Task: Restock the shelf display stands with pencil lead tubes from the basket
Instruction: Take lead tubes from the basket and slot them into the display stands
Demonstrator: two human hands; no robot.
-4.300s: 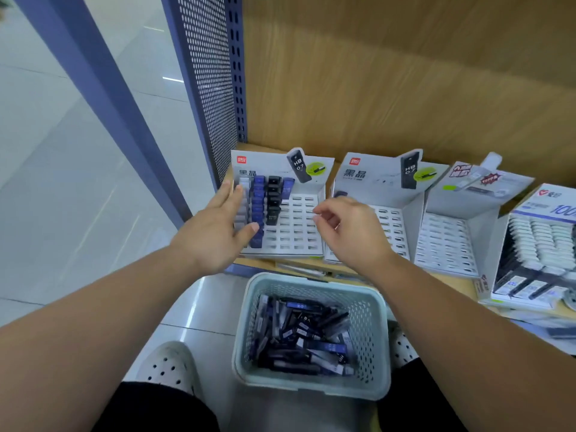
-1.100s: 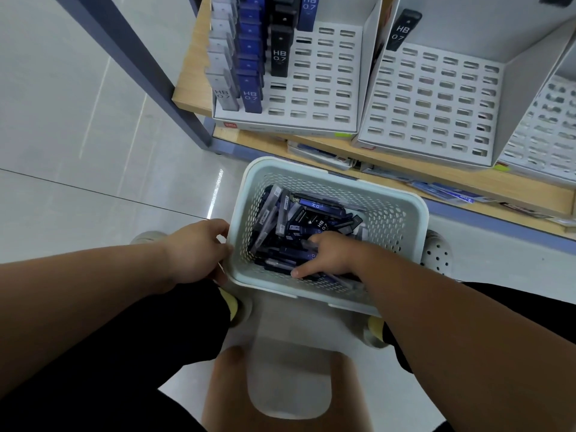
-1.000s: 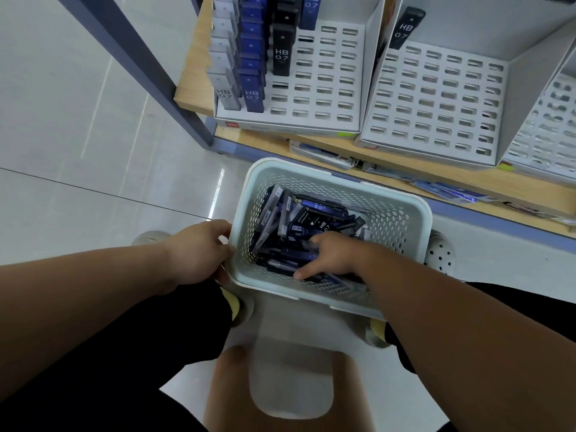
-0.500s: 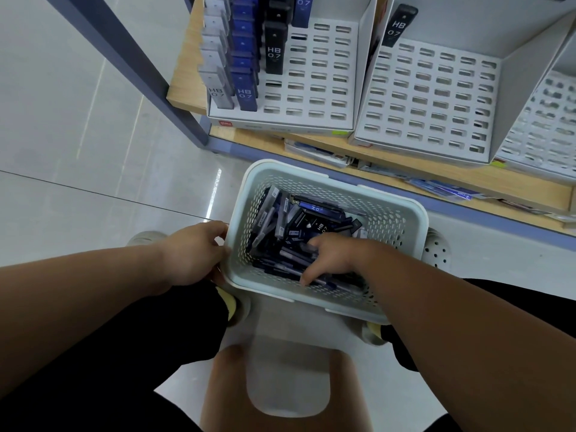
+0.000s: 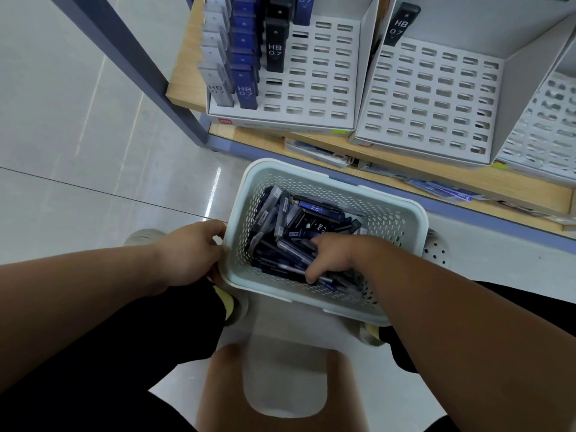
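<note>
Two hands down at the basket [image 5: 402, 213], none at the shelf [image 5: 389, 163].

- Left hand [image 5: 193, 254]: fingers curled over the basket's left rim, gripping it. A steadying job by the look of it.
- Pencil lead tubes [image 5: 280, 226]: a loose jumbled pile inside the basket. Most long axes run away from the person or on a diagonal, and none are sorted.
- Right hand [image 5: 333, 257]: inside the basket with its fingers pointing down into the near side of the pile, touching tubes. Can't tell whether it has actually pinched one, because the fingertips are buried among them.

Key relation: the target lies up and ahead, past the basket's far rim.

- Left display stand [image 5: 311, 88]: its left columns hold upright tubes in grey, blue and black, with a few blue in a fourth column. The slots to the right of those are open.
- Middle display stand [image 5: 436, 98]: I see only bare slots, and its top is cut off by the frame.
- Right display stand [image 5: 545, 126]: only partly in frame, and it looks bare.

Judgement: we're at the pick step, and the restock is far from done.

- The right hand is the one on the tubes, so it makes the carry forward and slightly left to the open slots.
- A tube lies near flat in the pile and has to be turned upright before it drops into a slot.
- Risk: grabbing several tangled tubes at once.
</note>
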